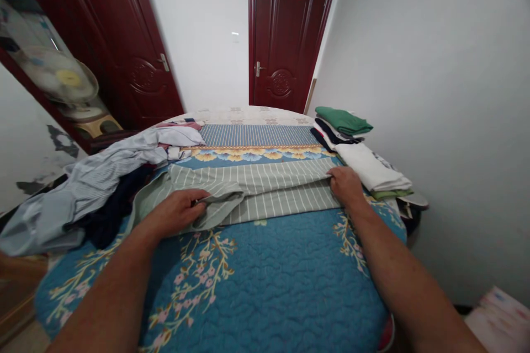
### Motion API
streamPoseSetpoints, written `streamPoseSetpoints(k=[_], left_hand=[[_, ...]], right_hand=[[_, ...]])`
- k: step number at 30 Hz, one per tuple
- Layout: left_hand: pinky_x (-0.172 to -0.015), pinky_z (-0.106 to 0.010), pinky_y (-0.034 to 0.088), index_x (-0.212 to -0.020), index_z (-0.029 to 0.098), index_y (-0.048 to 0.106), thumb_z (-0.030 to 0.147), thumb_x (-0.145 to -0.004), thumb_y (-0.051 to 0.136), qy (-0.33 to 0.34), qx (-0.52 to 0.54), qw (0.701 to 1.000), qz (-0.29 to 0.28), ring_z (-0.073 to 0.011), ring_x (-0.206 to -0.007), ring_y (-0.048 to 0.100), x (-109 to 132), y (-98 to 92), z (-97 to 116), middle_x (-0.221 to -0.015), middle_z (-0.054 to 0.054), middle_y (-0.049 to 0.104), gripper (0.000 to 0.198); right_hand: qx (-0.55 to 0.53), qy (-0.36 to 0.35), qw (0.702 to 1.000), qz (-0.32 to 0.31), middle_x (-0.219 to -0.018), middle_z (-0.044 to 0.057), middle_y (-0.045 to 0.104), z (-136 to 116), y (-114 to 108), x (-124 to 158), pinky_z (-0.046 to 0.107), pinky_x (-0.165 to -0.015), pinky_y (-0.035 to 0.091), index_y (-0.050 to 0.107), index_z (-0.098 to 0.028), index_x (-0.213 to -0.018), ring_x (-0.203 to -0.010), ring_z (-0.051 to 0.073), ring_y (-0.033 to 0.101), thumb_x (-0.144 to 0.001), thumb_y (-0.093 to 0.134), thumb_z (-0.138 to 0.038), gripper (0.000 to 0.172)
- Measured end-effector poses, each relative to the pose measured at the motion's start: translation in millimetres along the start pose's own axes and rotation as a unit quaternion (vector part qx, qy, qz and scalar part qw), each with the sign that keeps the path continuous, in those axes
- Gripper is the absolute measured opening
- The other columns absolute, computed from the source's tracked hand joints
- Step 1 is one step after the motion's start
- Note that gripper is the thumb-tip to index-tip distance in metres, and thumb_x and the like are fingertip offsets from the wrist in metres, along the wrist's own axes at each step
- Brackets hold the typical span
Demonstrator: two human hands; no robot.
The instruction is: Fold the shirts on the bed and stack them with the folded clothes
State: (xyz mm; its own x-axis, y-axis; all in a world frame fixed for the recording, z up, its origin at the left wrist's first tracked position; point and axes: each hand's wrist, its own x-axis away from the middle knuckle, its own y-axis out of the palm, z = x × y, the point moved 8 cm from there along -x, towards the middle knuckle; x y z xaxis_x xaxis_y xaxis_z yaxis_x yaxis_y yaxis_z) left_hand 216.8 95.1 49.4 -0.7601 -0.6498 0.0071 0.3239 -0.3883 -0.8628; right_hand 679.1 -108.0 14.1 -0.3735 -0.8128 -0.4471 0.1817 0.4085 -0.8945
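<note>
A grey-green shirt with white stripes [273, 198] lies lengthwise across the blue quilted cover [281, 276], partly doubled over on itself. My left hand [182, 209] is closed on the cloth near its left part, where a sleeve or fold bunches up. At the opposite end, my right hand [345, 183] pinches the shirt's right edge between thumb and fingers. Which part of the garment sits under the left fingers is partly hidden.
Loose crumpled clothes [107, 171] pile up on the left. Folded clothes are stacked on the right, a green one [343, 120] on top and a white one [372, 165] nearer. A fan [62, 77] stands far left; a white wall [434, 94] borders the right.
</note>
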Motion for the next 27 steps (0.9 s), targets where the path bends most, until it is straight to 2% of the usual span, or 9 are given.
streamPoseSetpoints(k=[2, 4, 7, 11, 14, 16, 19, 24, 27], left_hand=[[-0.083, -0.033, 0.055, -0.109, 0.03, 0.082, 0.055, -0.092, 0.056, -0.001, 0.005, 1.0, -0.018, -0.025, -0.09, 0.073, 1.4, 3.9, -0.9, -0.098, -0.002, 0.081, 0.039], [-0.086, -0.033, 0.055, -0.107, 0.029, 0.082, 0.059, -0.096, 0.054, 0.003, 0.003, 1.0, 0.001, -0.0256, -0.094, 0.074, -0.1, 3.5, -0.9, -0.102, -0.003, 0.082, 0.042], [-0.093, -0.035, 0.055, -0.104, 0.026, 0.08, 0.058, -0.103, 0.043, 0.002, -0.012, 0.997, 0.074, -0.0261, -0.097, 0.074, -9.5, -4.7, -1.2, -0.103, -0.005, 0.081, 0.049], [-0.111, -0.04, 0.05, -0.127, 0.021, 0.074, 0.047, -0.104, 0.042, 0.029, -0.074, 0.984, 0.16, -0.0276, -0.121, 0.069, -32.5, -8.8, 3.8, -0.13, -0.011, 0.076, 0.047], [-0.12, -0.041, 0.043, -0.147, 0.022, 0.063, 0.042, -0.106, 0.042, 0.036, -0.127, 0.981, 0.141, -0.027, -0.138, 0.059, -50.9, 10.5, 0.5, -0.149, -0.013, 0.065, 0.05], [-0.125, -0.049, 0.036, -0.151, 0.022, 0.06, 0.046, -0.105, 0.048, -0.03, -0.172, 0.977, 0.125, -0.0331, -0.148, 0.051, -57.1, 23.9, -15.6, -0.156, -0.017, 0.059, 0.053], [-0.126, -0.062, 0.027, -0.156, 0.026, 0.057, 0.066, -0.102, 0.05, -0.129, -0.198, 0.965, 0.115, -0.045, -0.157, 0.036, -54.4, 34.4, -40.8, -0.168, -0.02, 0.046, 0.068], [-0.128, -0.065, 0.017, -0.164, 0.026, 0.047, 0.081, -0.098, 0.041, -0.134, -0.181, 0.97, 0.091, -0.0488, -0.162, 0.026, -50.8, 35.1, -48.6, -0.174, -0.022, 0.036, 0.087], [-0.126, -0.071, 0.014, -0.164, 0.029, 0.048, 0.083, -0.096, 0.039, -0.141, -0.162, 0.973, 0.089, -0.051, -0.162, 0.024, -52.9, 31.5, -48.9, -0.175, -0.019, 0.036, 0.086]], right_hand=[[0.011, 0.01, 0.999, -0.041, -0.116, 0.013, 0.079, 1.0, 6.8, 2.0, 0.037, -0.105, 0.047, 0.081, -0.016, -0.113, -0.116, 0.028, 0.067, -0.091, 0.056, -0.012, 0.034], [0.019, 0.02, 0.998, -0.061, -0.117, 0.012, 0.079, 2.0, 9.8, 3.4, 0.036, -0.103, 0.048, 0.081, -0.017, -0.115, -0.116, 0.027, 0.068, -0.09, 0.057, -0.011, 0.036], [0.024, 0.02, 0.998, -0.047, -0.115, 0.012, 0.08, 0.6, 6.3, 2.8, 0.035, -0.102, 0.049, 0.082, -0.017, -0.113, -0.113, 0.027, 0.069, -0.089, 0.058, -0.01, 0.034], [0.003, 0.005, 1.0, -0.009, -0.113, 0.014, 0.079, -8.7, 3.1, 0.7, 0.036, -0.104, 0.048, 0.08, -0.015, -0.109, -0.112, 0.027, 0.069, -0.093, 0.054, -0.013, 0.031], [-0.019, -0.038, 0.999, -0.021, -0.117, 0.014, 0.078, -21.9, 13.1, 1.5, 0.037, -0.105, 0.049, 0.078, -0.015, -0.116, -0.112, 0.026, 0.068, -0.099, 0.05, -0.019, 0.032], [-0.01, -0.059, 0.998, -0.036, -0.117, 0.014, 0.077, -26.4, 21.0, 3.1, 0.037, -0.104, 0.049, 0.077, -0.015, -0.118, -0.111, 0.026, 0.069, -0.102, 0.049, -0.024, 0.033], [0.024, -0.053, 0.998, -0.038, -0.111, 0.014, 0.077, -20.8, 26.5, 4.3, 0.036, -0.099, 0.051, 0.078, -0.016, -0.113, -0.105, 0.026, 0.07, -0.104, 0.047, -0.028, 0.034], [0.08, -0.025, 0.995, -0.047, -0.097, 0.013, 0.076, -9.0, 27.7, 4.2, 0.036, -0.084, 0.053, 0.077, -0.019, -0.095, -0.093, 0.026, 0.072, -0.107, 0.041, -0.036, 0.042], [0.086, -0.021, 0.995, -0.052, -0.098, 0.014, 0.076, -7.9, 29.2, 4.5, 0.037, -0.083, 0.053, 0.078, -0.019, -0.096, -0.092, 0.028, 0.073, -0.107, 0.041, -0.038, 0.043]])
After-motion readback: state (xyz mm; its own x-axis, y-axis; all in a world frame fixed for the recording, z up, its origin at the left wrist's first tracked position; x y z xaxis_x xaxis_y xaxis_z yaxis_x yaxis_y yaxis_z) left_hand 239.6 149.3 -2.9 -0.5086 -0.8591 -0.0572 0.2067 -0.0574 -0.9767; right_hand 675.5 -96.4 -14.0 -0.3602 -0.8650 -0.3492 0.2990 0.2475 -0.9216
